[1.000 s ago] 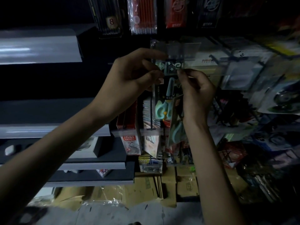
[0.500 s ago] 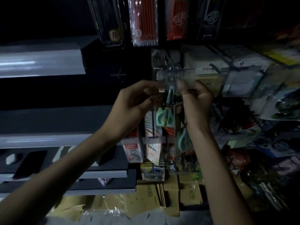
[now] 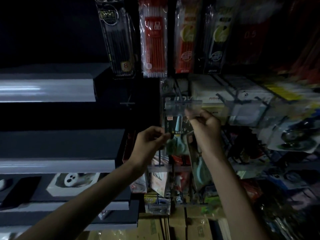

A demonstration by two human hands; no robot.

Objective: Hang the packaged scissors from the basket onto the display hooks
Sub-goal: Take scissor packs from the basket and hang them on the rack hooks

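In a dim shop aisle, a person's left grip [image 3: 150,142] pinches the left edge of the packaged scissors [image 3: 176,129]. The right grip [image 3: 206,125] holds its top just under a clear tag [image 3: 180,105] on the display hook [image 3: 178,90], below hanging pen packs [image 3: 154,45].

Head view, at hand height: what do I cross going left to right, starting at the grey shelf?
In order: grey shelf → left hand, pinching the pack's left edge → packaged scissors → right hand, at the pack's top right → blurred blister pack.
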